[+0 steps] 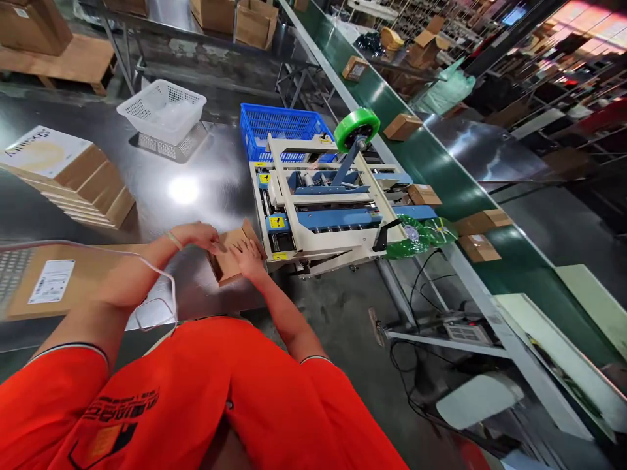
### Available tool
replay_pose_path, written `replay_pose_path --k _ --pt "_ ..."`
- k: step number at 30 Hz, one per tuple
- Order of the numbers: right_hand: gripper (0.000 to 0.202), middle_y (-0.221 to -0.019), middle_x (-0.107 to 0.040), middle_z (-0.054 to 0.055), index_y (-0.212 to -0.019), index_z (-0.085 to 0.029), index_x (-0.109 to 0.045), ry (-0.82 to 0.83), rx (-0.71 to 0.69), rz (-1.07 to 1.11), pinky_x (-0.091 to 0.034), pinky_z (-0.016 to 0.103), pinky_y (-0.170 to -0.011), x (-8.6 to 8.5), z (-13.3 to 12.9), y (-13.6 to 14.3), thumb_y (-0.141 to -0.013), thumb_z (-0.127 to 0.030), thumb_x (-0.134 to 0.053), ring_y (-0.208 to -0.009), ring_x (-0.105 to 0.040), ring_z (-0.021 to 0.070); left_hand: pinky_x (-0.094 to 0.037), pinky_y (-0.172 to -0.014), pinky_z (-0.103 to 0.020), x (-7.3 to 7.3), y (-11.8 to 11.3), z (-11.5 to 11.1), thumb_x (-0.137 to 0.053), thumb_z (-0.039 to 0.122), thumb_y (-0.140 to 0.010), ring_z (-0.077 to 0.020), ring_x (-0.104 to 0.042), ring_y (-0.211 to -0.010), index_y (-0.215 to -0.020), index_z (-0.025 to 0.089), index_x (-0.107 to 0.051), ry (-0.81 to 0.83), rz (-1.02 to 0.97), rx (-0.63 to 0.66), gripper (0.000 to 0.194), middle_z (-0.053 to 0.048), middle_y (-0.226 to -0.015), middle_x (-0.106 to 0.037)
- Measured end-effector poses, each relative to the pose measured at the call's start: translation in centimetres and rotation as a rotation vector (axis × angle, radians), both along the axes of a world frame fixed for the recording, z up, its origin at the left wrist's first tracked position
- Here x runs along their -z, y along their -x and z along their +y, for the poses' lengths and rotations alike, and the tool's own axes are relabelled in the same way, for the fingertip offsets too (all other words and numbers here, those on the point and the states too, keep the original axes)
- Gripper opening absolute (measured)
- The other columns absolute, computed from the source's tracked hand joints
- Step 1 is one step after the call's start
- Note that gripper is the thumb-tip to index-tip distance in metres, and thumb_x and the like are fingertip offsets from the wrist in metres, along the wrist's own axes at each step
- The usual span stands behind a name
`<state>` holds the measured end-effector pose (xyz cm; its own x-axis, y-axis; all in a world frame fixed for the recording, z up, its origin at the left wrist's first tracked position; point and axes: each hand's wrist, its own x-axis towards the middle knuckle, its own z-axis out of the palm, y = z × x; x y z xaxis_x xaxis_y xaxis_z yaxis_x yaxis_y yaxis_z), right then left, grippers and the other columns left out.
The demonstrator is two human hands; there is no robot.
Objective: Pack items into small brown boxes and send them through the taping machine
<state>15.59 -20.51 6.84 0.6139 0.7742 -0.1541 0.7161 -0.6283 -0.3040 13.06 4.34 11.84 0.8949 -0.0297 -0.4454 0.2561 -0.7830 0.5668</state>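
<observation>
A small cardboard box [225, 262] was set on the metal table [183, 189], near its front edge and just beside the near left corner of the machine [323, 215]. The right hand [247, 258] was laid over the right part of the box, palm down, with its fingers extended and slightly spread on the cardboard. The left hand [208, 237] was placed at the box's far left edge with its fingers bent; whether the edge was gripped could not be told. A band [174, 240] was worn on the left wrist.

A large flat carton [98, 274], marked with a white label [51, 281], was partly covered by the left forearm, and a thin cable [122, 249] was stretched across that forearm. Farther left, a stack of flat boxes [73, 173] was topped by a white printed face. A white basket [164, 116], in which some clear material could be seen, was placed toward the back of the table.

The machine was fitted with a green roll [356, 129], held up on an arm, and a blue crate [255, 127] was positioned behind it. Beyond, several cardboard boxes [402, 126] were carried on a green conveyor [443, 171].
</observation>
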Motion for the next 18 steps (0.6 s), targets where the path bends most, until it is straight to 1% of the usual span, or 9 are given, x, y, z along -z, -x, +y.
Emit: replay_pose_path --k 3,6,7,9,11,12,14,16,18 --pt "0.046 -0.172 -0.069 0.015 -0.16 -0.019 -0.077 -0.019 -0.013 0.021 -0.033 0.049 -0.147 0.4 0.2 -0.7 -0.118 -0.01 -0.061 -0.164 -0.058 0.0256 -0.061 -0.105 -0.041 -1.4 -0.5 2.9 -0.095 0.025 -0.076 -0.0236 -0.073 -0.09 -0.086 0.013 -0.085 0.051 0.132 0.049 0.019 -0.004 -0.08 -0.081" --pt "0.044 -0.161 -0.076 0.013 -0.152 -0.018 -0.082 -0.029 -0.033 0.051 -0.039 0.043 -0.142 -0.5 0.6 -1.8 -0.112 -0.006 -0.066 -0.156 -0.064 0.0248 -0.061 -0.095 -0.037 -0.7 -0.7 2.1 -0.088 0.034 -0.083 -0.0231 -0.069 -0.088 -0.084 0.014 -0.083 0.107 0.125 0.002 0.02 -0.004 -0.077 -0.077" --pt "0.043 -0.155 -0.08 0.012 -0.148 -0.02 -0.083 -0.024 -0.045 0.063 -0.044 0.041 -0.139 -1.0 0.6 -2.3 -0.111 -0.007 -0.068 -0.151 -0.068 0.0252 -0.061 -0.097 -0.036 -0.1 -0.8 1.1 -0.088 0.034 -0.084 -0.0251 -0.07 -0.096 -0.089 0.014 -0.084 0.097 0.068 -0.042 0.021 -0.005 -0.084 -0.079" --pt "0.039 -0.146 -0.083 0.013 -0.146 -0.022 -0.084 -0.031 0.001 0.04 -0.052 0.042 -0.131 -2.2 0.6 -3.2 -0.112 -0.013 -0.068 -0.142 -0.073 0.0281 -0.057 -0.111 -0.041 1.5 -0.8 -1.1 -0.091 0.028 -0.082 -0.0327 -0.068 -0.126 -0.111 0.012 -0.084 0.05 -0.063 -0.162 0.033 -0.012 -0.117 -0.083" --pt "0.041 -0.157 -0.077 0.021 -0.156 -0.019 -0.077 -0.063 0.204 -0.066 -0.054 0.051 -0.13 -3.0 0.6 -3.6 -0.116 -0.023 -0.065 -0.149 -0.07 0.0354 -0.049 -0.124 -0.049 3.2 -0.7 -2.9 -0.096 0.024 -0.081 -0.0417 -0.053 -0.155 -0.137 0.013 -0.076 0.0 -0.153 -0.3 0.06 -0.022 -0.156 -0.069" --pt "0.048 -0.166 -0.071 0.027 -0.163 -0.015 -0.071 -0.071 0.331 -0.114 -0.053 0.058 -0.131 -3.1 0.8 -3.3 -0.117 -0.03 -0.066 -0.156 -0.065 0.0408 -0.047 -0.126 -0.054 4.0 -0.6 -3.4 -0.099 0.024 -0.08 -0.0452 -0.047 -0.161 -0.145 0.013 -0.071 -0.012 -0.169 -0.365 0.072 -0.026 -0.166 -0.06" --pt "0.076 -0.178 -0.056 0.038 -0.174 -0.007 -0.059 -0.043 0.5 -0.123 -0.049 0.071 -0.132 -2.5 1.4 -1.7 -0.111 -0.046 -0.08 -0.166 -0.056 0.0525 -0.049 -0.124 -0.059 5.3 -0.6 -3.6 -0.104 0.03 -0.079 -0.0468 -0.052 -0.158 -0.152 0.014 -0.063 0.016 -0.14 -0.457 0.085 -0.029 -0.167 -0.057" --pt "0.113 -0.184 -0.043 0.045 -0.181 -0.003 -0.05 0.039 0.476 -0.006 -0.046 0.08 -0.132 -0.9 2.6 1.2 -0.096 -0.062 -0.096 -0.171 -0.048 0.0624 -0.056 -0.118 -0.056 6.2 -0.7 -2.9 -0.107 0.033 -0.076 -0.0404 -0.066 -0.139 -0.153 0.016 -0.06 0.093 -0.094 -0.502 0.092 -0.025 -0.152 -0.067" --pt "0.139 -0.19 -0.029 0.047 -0.186 -0.002 -0.041 0.104 0.392 0.107 -0.038 0.088 -0.133 1.0 3.8 4.6 -0.084 -0.073 -0.102 -0.177 -0.035 0.0679 -0.063 -0.109 -0.051 6.8 -0.7 -1.5 -0.109 0.036 -0.074 -0.0315 -0.073 -0.12 -0.154 0.019 -0.059 0.252 -0.079 -0.523 0.096 -0.016 -0.136 -0.074"
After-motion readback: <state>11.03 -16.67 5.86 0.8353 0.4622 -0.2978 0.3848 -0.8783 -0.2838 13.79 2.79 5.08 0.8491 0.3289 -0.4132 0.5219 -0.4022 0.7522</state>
